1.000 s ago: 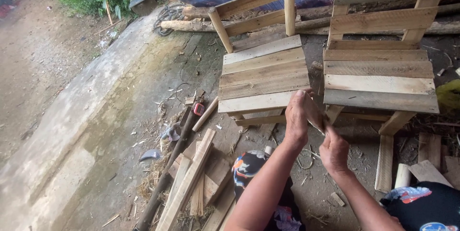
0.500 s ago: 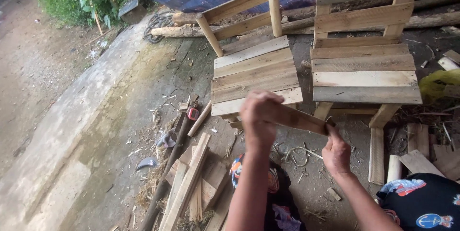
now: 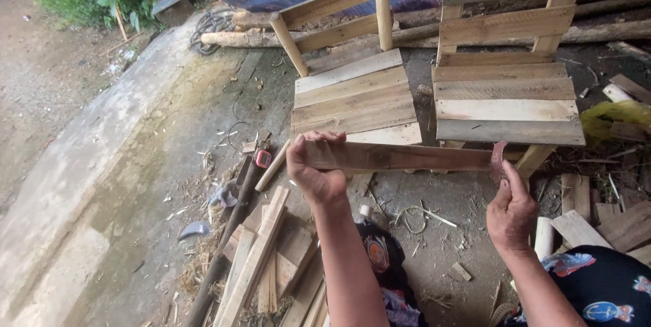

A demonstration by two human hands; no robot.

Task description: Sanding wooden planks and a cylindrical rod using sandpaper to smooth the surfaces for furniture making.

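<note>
We hold a wooden slat [image 3: 400, 157] level in front of two wooden chairs [image 3: 505, 89]. Our left hand [image 3: 313, 167] has its fingers [image 3: 319, 136] wrapped shut around the slat's left end. Our right hand [image 3: 510, 212] pinches a small reddish-brown piece [image 3: 497, 161] against the slat's right end. Offcuts [image 3: 271, 259] lie on the ground below.

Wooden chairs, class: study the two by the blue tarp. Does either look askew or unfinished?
Yes. The left chair has a backrest of only two slats, and its posts lean sideways, while the right chair stands square. The left hand and right hand hold a loose plank before them.
</note>
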